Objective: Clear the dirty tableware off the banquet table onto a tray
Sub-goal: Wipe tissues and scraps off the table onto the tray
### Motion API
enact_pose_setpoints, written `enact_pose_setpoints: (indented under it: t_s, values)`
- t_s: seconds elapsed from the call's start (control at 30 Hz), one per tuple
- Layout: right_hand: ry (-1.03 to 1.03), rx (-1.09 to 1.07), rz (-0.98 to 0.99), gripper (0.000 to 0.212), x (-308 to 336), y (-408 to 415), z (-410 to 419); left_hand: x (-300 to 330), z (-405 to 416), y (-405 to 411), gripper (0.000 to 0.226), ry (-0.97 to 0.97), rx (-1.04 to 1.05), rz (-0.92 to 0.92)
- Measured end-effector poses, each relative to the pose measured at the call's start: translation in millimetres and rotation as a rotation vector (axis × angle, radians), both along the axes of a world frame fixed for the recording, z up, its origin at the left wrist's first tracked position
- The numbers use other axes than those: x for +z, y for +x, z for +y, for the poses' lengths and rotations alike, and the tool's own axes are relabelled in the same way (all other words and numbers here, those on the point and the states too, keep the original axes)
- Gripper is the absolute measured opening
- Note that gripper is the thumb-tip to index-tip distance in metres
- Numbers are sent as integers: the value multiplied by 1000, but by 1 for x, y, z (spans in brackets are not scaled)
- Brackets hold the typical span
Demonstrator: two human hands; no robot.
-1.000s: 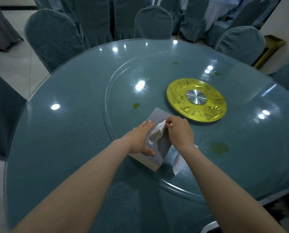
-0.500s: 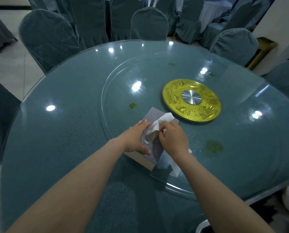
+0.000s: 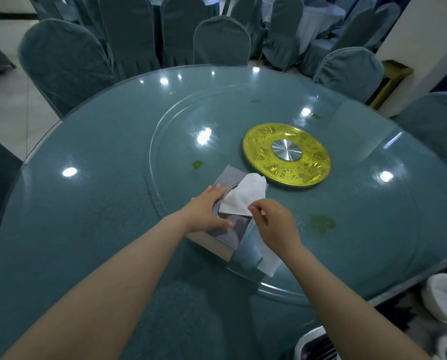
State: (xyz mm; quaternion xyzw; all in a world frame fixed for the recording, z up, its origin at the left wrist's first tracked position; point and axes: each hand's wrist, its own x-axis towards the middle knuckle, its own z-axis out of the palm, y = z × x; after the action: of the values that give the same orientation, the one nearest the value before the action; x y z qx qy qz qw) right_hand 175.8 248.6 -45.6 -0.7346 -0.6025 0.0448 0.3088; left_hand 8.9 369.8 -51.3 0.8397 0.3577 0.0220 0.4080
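Note:
A grey tissue box (image 3: 228, 178) lies on the glass turntable (image 3: 180, 120) of the round teal banquet table (image 3: 87, 178). My left hand (image 3: 206, 213) presses flat on the box's near left side. My right hand (image 3: 275, 224) pinches the corner of a white tissue (image 3: 245, 197) that is drawn partly out of the box's slot. Another white tissue (image 3: 267, 258) hangs under my right hand, against the turntable. No tableware stands on the table.
A gold disc with a silver centre (image 3: 287, 154) sits on the turntable just beyond the box. Greenish stains (image 3: 321, 223) mark the glass. Covered chairs (image 3: 66, 61) ring the table. White plastic items (image 3: 445, 297) and a pale bin edge (image 3: 313, 344) sit at the lower right.
My right hand has pulled the tissue up and back out of the box, so more of it shows. My left hand has stayed on the box.

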Motion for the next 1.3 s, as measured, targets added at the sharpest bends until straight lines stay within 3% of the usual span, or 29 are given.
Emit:
enact_pose_setpoints:
  t_s: [0.17,0.33,0.97,1.1,1.23,1.3]
  values:
    - [-90,-438,426,11,-3,25,16,-1,-6,10,68,95,117,-6]
    - [-162,-476,657,11,-7,30,37,-6,-13,22,47,177,202,25]
    - [10,-355,545,14,11,26,40,-2,-18,18,38,246,119,108]
    - [166,-332,573,20,25,23,32,1,-18,20,44,211,149,91]
    - [48,-319,526,10,34,29,24,7,-21,23,50,135,219,50]
    - [90,-376,559,7,35,34,19,10,-22,22,50,39,286,-25]
